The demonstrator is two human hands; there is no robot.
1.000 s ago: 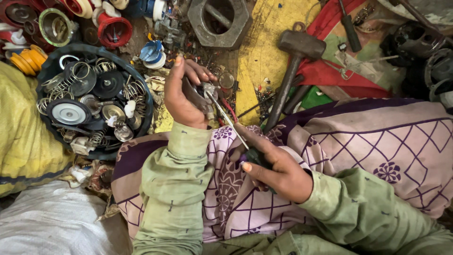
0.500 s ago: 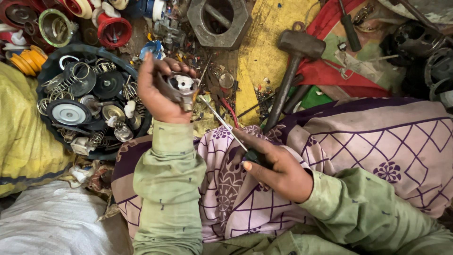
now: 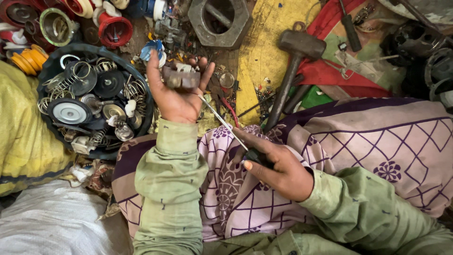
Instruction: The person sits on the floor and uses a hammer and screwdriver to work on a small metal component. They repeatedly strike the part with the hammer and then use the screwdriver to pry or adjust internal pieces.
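Observation:
My left hand [image 3: 175,97] is raised palm up and holds a small rusty metal part [image 3: 181,78] between fingers and thumb. It hovers just right of a round black tub [image 3: 141,89]. My right hand [image 3: 278,167] rests on my lap over the purple patterned cloth [image 3: 377,141] and grips the dark handle of a thin screwdriver [image 3: 222,120]. The shaft of this tool points up and left, its tip close to the base of my left palm. Both sleeves are green.
The black tub holds springs, discs and metal caps. A sledgehammer [image 3: 295,52] lies on a yellow sheet [image 3: 264,56]. A large hexagonal nut [image 3: 219,21], red and yellow parts [image 3: 113,30], and a white sack [image 3: 52,222] surround my lap.
My left hand has lifted and turned palm up, carrying the metal part up and away from the screwdriver tip. My right hand with the screwdriver has stayed on my lap.

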